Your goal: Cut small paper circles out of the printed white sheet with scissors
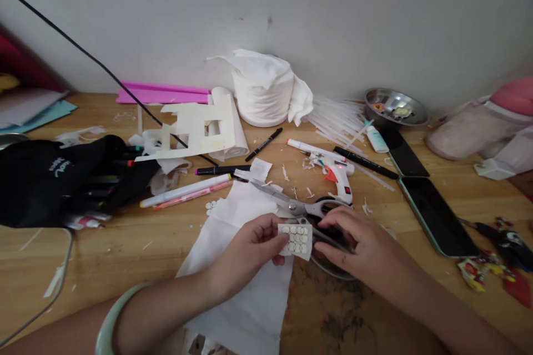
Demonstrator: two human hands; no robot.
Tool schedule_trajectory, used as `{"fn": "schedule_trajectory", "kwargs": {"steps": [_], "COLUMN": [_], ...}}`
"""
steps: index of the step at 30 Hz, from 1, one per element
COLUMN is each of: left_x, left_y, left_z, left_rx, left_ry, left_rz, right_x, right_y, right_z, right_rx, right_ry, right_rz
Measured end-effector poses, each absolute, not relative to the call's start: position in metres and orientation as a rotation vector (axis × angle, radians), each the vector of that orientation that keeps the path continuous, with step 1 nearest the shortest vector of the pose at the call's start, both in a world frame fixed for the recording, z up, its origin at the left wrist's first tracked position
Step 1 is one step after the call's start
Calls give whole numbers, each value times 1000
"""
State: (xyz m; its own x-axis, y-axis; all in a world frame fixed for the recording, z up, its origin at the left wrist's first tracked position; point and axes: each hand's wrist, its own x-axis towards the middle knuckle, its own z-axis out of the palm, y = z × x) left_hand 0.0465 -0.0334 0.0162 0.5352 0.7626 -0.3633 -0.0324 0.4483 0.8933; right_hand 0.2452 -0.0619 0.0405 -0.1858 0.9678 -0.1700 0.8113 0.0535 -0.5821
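My left hand (259, 241) pinches a small pale card (300, 239) with rows of drawn circles between thumb and fingers. Just right of the card is my right hand (353, 233), its thumb and fingers apart around the handles of grey scissors (297, 208); whether it grips them is unclear. The blades point to the upper left over a white cloth sheet (250, 288). Under my hands lies a second pair of metal scissors, mostly covered. Several small round cut pieces (211, 206) are left of the sheet.
Behind are a white glue gun (339, 175), glue sticks (333, 119), a cloth roll (264, 91), markers (191, 188) and cut card (200, 127). A black pouch (54, 183) sits left; phones (435, 216) and a metal bowl (395, 108) are right.
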Motion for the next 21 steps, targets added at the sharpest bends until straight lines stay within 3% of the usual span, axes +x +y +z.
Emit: {"fn": "schedule_trajectory", "kwargs": {"steps": [9,21], "left_x": [47,47], "left_y": [-35,-40], "left_z": [14,10], "left_rx": [1022,1115], "left_ry": [848,842], "left_rz": [621,633], "right_x": [243,250], "right_y": [-59,-50], "right_z": [33,44], "right_rx": [-1928,-1867], "right_ry": [-2270,-2148], "right_rz": [305,349]}}
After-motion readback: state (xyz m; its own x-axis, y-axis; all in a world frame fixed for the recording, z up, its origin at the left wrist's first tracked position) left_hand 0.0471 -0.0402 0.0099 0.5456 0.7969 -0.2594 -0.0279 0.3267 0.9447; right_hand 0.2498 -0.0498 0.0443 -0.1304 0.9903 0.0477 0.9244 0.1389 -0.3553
